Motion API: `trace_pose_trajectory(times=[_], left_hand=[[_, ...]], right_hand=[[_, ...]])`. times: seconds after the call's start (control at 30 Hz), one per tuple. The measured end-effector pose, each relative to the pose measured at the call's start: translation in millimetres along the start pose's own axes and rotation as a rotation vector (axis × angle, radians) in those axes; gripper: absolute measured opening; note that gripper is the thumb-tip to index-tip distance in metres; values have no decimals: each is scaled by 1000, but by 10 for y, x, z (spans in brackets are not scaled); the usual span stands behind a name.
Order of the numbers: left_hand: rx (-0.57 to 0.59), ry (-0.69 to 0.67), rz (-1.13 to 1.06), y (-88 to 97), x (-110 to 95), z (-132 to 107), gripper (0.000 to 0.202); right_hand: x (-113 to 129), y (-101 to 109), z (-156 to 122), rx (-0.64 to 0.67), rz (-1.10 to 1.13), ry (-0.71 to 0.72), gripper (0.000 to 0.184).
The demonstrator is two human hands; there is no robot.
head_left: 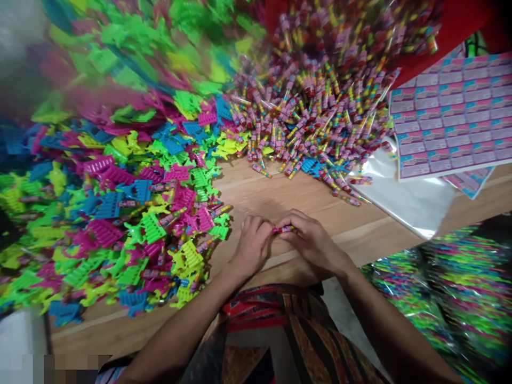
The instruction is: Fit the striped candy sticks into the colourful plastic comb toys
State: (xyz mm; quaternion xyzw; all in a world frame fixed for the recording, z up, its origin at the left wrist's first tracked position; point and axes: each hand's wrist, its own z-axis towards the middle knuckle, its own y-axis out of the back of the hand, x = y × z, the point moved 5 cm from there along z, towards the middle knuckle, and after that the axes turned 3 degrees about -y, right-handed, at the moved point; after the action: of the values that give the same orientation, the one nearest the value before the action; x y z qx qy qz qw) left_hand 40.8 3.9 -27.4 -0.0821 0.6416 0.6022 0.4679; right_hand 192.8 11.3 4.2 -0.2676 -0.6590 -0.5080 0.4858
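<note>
My left hand (pixel 252 246) and my right hand (pixel 312 244) meet above the bare wood of the table (pixel 256 197), pinching a small striped candy tube (pixel 283 229) between their fingertips. Most of the tube is hidden by my fingers. Just left of my left hand lies a big heap of bright plastic toy pieces (pixel 144 213) in green, pink, blue and yellow, with loose candy tubes among them. A larger pile of pink-wrapped candy tubes (pixel 304 112) spreads out beyond my hands, its nearest tubes a little way from my fingers.
A sheet of purple printed labels (pixel 452 117) lies at the far right, over a clear plastic bag (pixel 404 197). Filled shiny packets (pixel 436 288) are heaped past the table's near edge at lower right. A red surface (pixel 440 32) shows behind the candy.
</note>
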Motion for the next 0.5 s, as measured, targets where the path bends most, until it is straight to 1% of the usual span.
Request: trace_pose_trajectory(times=[0.13, 0.23, 0.37, 0.5], left_hand=[[14, 3, -24, 4, 0, -1, 16], [4, 24, -59, 22, -3, 11, 15], [0, 25, -66, 23, -3, 24, 16], [7, -27, -21, 5, -5, 11, 17]], right_hand=[[88, 31, 21, 32, -49, 37, 11], [105, 49, 27, 54, -47, 40, 14], [29, 60, 14, 73, 33, -42, 15], [-29, 59, -5, 79, 102, -119, 15]])
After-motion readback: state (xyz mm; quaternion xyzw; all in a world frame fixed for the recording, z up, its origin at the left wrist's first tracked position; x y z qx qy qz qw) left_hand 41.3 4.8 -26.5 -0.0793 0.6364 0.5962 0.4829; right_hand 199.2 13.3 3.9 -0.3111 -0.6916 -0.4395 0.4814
